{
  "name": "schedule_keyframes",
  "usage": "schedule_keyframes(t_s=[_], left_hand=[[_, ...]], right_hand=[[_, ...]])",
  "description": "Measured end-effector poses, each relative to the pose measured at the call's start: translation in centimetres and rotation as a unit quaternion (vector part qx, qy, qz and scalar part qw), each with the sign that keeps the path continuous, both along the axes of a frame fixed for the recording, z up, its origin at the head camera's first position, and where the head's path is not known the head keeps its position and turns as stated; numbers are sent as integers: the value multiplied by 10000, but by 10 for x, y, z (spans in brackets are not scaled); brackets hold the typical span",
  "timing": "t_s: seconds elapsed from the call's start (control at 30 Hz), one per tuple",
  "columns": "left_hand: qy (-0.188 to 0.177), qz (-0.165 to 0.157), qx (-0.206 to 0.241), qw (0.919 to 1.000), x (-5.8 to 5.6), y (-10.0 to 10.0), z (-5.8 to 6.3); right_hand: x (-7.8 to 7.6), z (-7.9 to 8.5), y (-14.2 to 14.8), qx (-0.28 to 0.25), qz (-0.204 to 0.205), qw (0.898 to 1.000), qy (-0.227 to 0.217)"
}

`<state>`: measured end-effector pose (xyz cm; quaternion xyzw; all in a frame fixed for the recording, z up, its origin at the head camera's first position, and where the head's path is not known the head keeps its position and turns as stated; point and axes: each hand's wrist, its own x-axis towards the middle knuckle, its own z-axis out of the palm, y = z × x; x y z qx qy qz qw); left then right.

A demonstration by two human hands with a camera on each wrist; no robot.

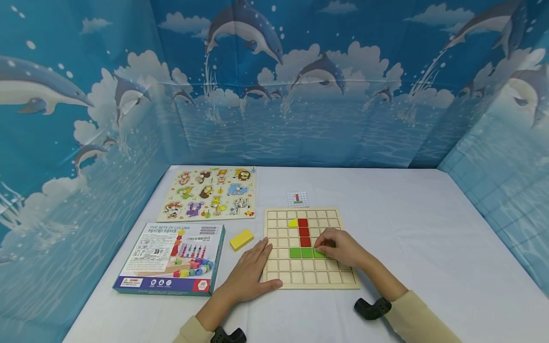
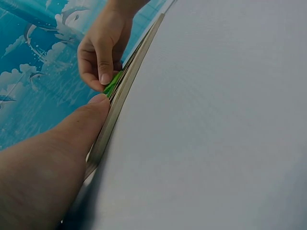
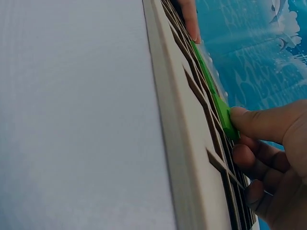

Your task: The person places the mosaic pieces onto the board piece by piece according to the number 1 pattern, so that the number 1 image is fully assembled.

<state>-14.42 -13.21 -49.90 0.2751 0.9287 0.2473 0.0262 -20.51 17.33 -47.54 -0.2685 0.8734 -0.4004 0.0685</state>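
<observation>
A wooden grid board (image 1: 310,286) lies flat on the white table. Three red squares (image 1: 304,232) form a column in it, with a small yellow piece (image 1: 293,223) left of the top one. Two green squares (image 1: 301,253) sit in a row below. At that row's right end my right hand (image 1: 343,248) pinches a green piece (image 3: 225,117), its thumb against the piece in the right wrist view; fingers partly hide it in the head view. My left hand (image 1: 245,274) rests at the board's left edge, fingers extended and thumb near the lower corner.
A small pattern card (image 1: 303,194) with coloured squares lies behind the board. Left of the board are a yellow block (image 1: 241,239), a boxed bead set (image 1: 165,259) and an animal picture board (image 1: 208,194). Dolphin-print cloth (image 1: 274,128) walls the table's back and sides.
</observation>
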Motion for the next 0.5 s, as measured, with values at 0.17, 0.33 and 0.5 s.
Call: schedule_keyframes(t_s=[0.17, 0.33, 0.5], left_hand=[[-11, -14, -8, 10000, 0, 0, 1], [28, -16, -24, 10000, -1, -1, 0], [44, -33, -4, 10000, -1, -2, -3]], right_hand=[[2, 0, -1, 85, -14, 9999, 112], [2, 1, -1, 88, -1, 9999, 139], [5, 3, 2, 140, -67, 9999, 53]])
